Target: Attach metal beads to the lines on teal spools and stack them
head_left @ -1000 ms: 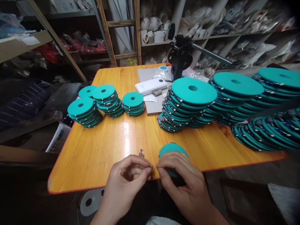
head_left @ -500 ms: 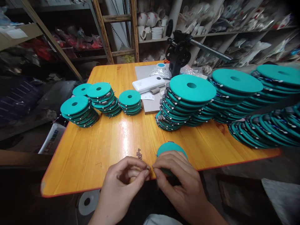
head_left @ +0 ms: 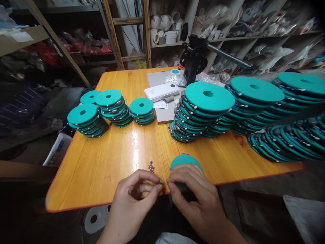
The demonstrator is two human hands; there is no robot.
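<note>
Fingertips (head_left: 159, 187) of the left hand (head_left: 132, 210) are pinched, thumb to forefinger, and those of the right hand (head_left: 205, 196) are pressed together in much the same way just beside them, leaving a narrow gap between the two pinches. Whether either has hold of something, perhaps a thin line or a tiny bead, cannot be told at this size. The remaining fingers curl loosely inward. Such closeness suits fine work, and both hands hang low over the near edge of the wooden table (head_left: 114, 159).

A green disc (head_left: 186, 159) lies just beyond the right hand, partly hidden by it. Small dark beads (head_left: 151, 166) sit in a loose heap past the left fingertips, likely put there for quick picking.

Smaller discs (head_left: 88, 117) stand in short stacks on the left, larger discs (head_left: 220, 98) in taller, leaning stacks on the right; sorting by size seems the reason. White pins (head_left: 195, 107) along the rims appear to keep the wound line in place.

Farther back, a white power bank (head_left: 162, 91) lies at the edge of a grey board (head_left: 164, 117), beside a paper slip (head_left: 162, 105). Power bank and slip carry faint marks, and a white box (head_left: 58, 149) at the left shows large lettering; none is legible.
</note>
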